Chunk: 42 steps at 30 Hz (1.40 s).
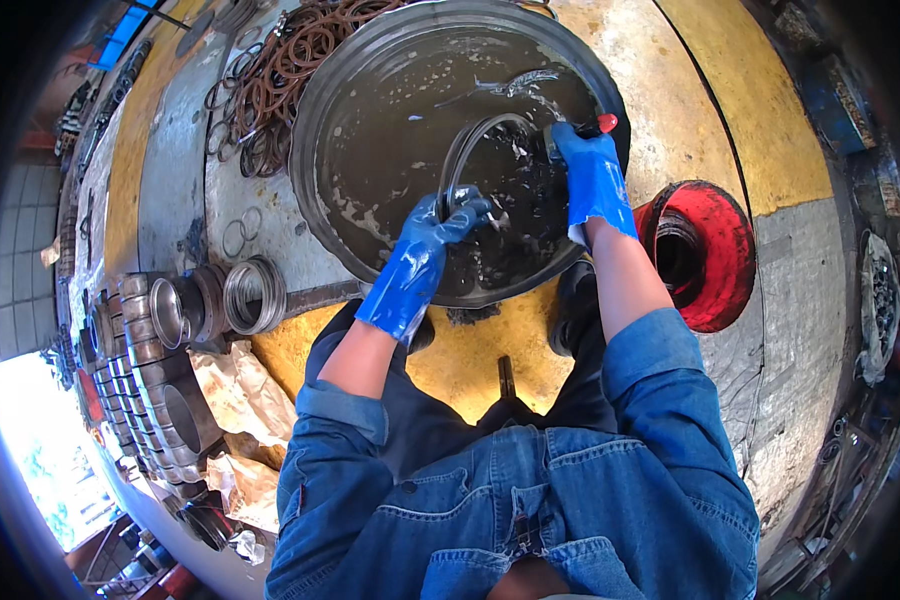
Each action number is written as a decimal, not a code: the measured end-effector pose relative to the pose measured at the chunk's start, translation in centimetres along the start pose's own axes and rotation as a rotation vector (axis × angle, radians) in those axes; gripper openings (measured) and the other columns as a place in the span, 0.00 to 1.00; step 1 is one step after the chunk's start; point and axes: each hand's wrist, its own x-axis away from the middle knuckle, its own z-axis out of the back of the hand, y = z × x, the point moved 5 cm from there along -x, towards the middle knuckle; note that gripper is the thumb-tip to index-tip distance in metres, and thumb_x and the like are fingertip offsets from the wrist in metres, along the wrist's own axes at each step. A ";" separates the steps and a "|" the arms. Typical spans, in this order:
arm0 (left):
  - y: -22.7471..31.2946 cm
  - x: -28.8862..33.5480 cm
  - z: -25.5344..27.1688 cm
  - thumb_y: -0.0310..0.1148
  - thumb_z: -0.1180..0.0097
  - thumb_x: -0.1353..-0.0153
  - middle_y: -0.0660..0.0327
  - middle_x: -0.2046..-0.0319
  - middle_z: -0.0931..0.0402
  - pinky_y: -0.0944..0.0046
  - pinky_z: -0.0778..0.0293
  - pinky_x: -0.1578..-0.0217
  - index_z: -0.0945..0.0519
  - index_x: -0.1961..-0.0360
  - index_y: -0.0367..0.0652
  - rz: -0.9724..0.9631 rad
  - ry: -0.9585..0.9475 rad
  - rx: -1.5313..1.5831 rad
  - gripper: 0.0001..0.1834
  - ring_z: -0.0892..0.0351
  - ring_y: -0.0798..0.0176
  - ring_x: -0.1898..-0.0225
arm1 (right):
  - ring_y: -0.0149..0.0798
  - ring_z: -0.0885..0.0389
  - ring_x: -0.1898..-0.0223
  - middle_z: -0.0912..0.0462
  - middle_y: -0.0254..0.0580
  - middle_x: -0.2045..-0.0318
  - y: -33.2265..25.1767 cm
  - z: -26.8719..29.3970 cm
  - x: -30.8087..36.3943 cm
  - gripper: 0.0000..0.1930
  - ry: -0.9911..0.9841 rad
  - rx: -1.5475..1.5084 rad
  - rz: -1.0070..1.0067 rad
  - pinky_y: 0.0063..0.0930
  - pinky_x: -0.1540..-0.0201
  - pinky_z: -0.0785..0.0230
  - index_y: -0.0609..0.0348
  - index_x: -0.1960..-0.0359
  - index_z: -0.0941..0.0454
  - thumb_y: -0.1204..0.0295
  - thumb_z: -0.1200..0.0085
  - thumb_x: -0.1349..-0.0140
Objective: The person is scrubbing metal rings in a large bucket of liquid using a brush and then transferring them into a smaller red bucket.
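Observation:
A wide black basin (315, 190) of murky dark liquid stands before me. Over it my left hand (435, 225), in a blue rubber glove, is closed round the near side of some thin metal rings (460, 150), held together and tilted upright. My right hand (592, 170), gloved the same way, grips a red-ended tool (607, 123) at the basin's right side. A dark part of that tool shows beside the fingers, close to the rings; it looks like a brush, but its working end blends into the dark liquid.
Rusty rings (315, 45) lie heaped behind the basin at the left. Stacked metal cylinders (155, 370) and brown paper (240, 390) are at my left. A red bucket-like container (725, 255) stands to the right of the basin. A clear bag of small parts (878, 300) lies far right.

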 end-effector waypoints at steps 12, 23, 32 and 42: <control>-0.2 2.0 3.8 0.32 0.45 0.34 0.52 0.56 0.15 0.62 0.20 0.57 0.20 0.46 0.34 0.118 0.308 -0.081 0.18 0.17 0.59 0.62 | 0.31 0.18 0.59 0.13 0.41 0.61 -8.3 -7.2 9.2 0.21 -0.835 -0.010 0.203 0.28 0.52 0.25 0.65 0.52 0.16 0.59 0.38 0.37; -0.3 0.9 4.4 0.27 0.44 0.38 0.49 0.56 0.15 0.61 0.20 0.53 0.20 0.48 0.32 0.062 0.207 -0.091 0.17 0.15 0.55 0.59 | 0.36 0.15 0.68 0.12 0.43 0.70 0.0 -6.8 0.4 0.17 -0.261 0.197 0.046 0.32 0.60 0.23 0.60 0.60 0.14 0.59 0.35 0.43; -0.7 1.1 5.2 0.28 0.43 0.37 0.51 0.56 0.15 0.65 0.20 0.60 0.19 0.49 0.33 -0.018 0.259 -0.023 0.16 0.16 0.60 0.61 | 0.30 0.16 0.64 0.12 0.39 0.67 -5.9 -10.4 8.4 0.15 -0.754 -0.078 0.292 0.27 0.55 0.24 0.63 0.59 0.14 0.63 0.34 0.40; 1.3 1.3 0.9 0.33 0.44 0.33 0.54 0.57 0.15 0.66 0.25 0.64 0.21 0.45 0.35 0.181 0.185 -0.111 0.18 0.23 0.69 0.70 | 0.52 0.14 0.64 0.14 0.57 0.68 1.4 -4.4 0.2 0.21 -0.154 0.384 0.056 0.39 0.57 0.24 0.66 0.62 0.16 0.58 0.37 0.46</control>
